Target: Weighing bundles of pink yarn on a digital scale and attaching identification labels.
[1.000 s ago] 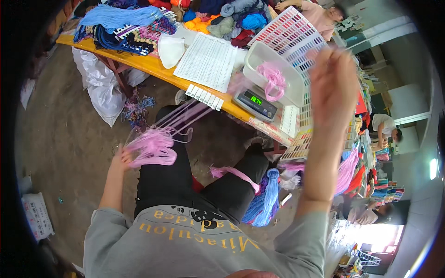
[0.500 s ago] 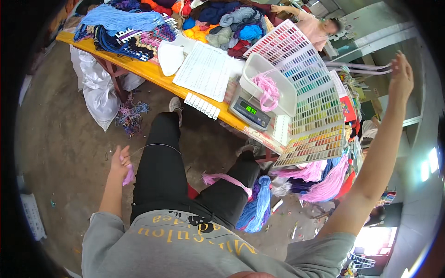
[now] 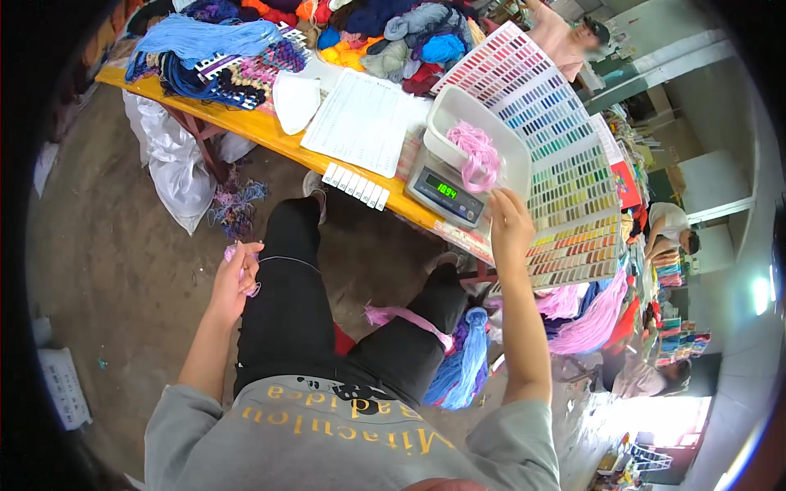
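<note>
1. While the two hands stay well apart, the left hand point(image 3: 235, 278) has its fingers curled around a small tuft of pale pink yarn point(image 3: 232, 252), part of which shows at its fingertips.
2. The right hand point(image 3: 511, 225) has its fingertips bunched at the near corner of a clear, rectangular plastic tub point(image 3: 522, 176); whether they pinch a strand or touch the tub, I cannot tell.
3. Just beyond the right fingertips, a loose, looped bundle of bright pink yarn point(image 3: 475, 151) lies in the tub, its lower loops hanging over the rim.
4. Just left of the right hand, a grey digital scale with a lit green display point(image 3: 444, 196) sits under the tub.
5. Behind and to the right of the right hand, a large folding card with rows of coloured samples point(image 3: 565, 164) stands open.
6. Between the hands, but farther off, a white printed paper sheet point(image 3: 360, 123) lies on a yellow-edged wooden table point(image 3: 246, 127), with a row of small white tags point(image 3: 355, 186) along the edge.
7. Nearer the body, between the forearms, a narrow pink yarn strip point(image 3: 405, 315) crosses the right thigh, beside a light blue yarn hank point(image 3: 467, 360).
</note>
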### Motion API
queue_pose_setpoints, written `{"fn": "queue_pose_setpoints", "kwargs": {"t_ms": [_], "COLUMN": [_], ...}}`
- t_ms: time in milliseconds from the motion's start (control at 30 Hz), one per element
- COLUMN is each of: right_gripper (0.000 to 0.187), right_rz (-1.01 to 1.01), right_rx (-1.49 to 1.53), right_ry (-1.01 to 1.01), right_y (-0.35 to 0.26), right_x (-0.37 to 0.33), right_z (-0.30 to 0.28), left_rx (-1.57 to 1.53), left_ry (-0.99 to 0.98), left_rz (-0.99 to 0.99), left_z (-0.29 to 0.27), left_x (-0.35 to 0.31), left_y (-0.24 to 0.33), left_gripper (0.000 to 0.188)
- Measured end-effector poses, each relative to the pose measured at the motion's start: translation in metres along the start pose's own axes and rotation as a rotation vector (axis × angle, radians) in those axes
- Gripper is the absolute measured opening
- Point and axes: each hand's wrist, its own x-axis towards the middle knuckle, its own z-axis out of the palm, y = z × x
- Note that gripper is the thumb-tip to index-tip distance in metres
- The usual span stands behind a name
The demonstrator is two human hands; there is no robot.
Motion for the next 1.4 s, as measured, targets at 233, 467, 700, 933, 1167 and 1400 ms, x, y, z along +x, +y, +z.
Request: {"fn": "queue_pose_setpoints", "kwargs": {"t_ms": [233,467,700,933,1167,1400], "right_gripper": [0.021,0.011,0.01,0.03,0.053,0.064], "right_rz": [0.939,1.518,1.548,0.816,0.057,-0.064], "right_rx": [1.175,1.717,1.722,1.53,0.928,0.611], "right_ry": [-0.36,-0.473,-0.491,-0.419,-0.328,-0.347], "right_y": [-0.026,-0.045,-0.049,-0.097,-0.114,-0.121], "right_x": [-0.054,-0.052,-0.05,-0.077,-0.114,-0.119], "right_z": [0.082,0.172,0.172,0.092,0.073,0.064], "left_rx": [-0.065,-0.048,-0.064,-0.281,-0.363,-0.342], "left_ry": [-0.274,-0.39,-0.407,-0.393,-0.428,-0.321], "left_rz": [-0.069,-0.15,-0.195,-0.347,-0.437,-0.302], "left_z": [0.057,0.112,0.111,0.131,0.156,0.149], "left_x": [0.02,0.01,0.01,0.023,0.02,0.012], "left_y": [-0.016,-0.026,-0.032,-0.042,-0.046,-0.048], "left_gripper": [0.037,0.04,0.041,0.034,0.033,0.012]}}
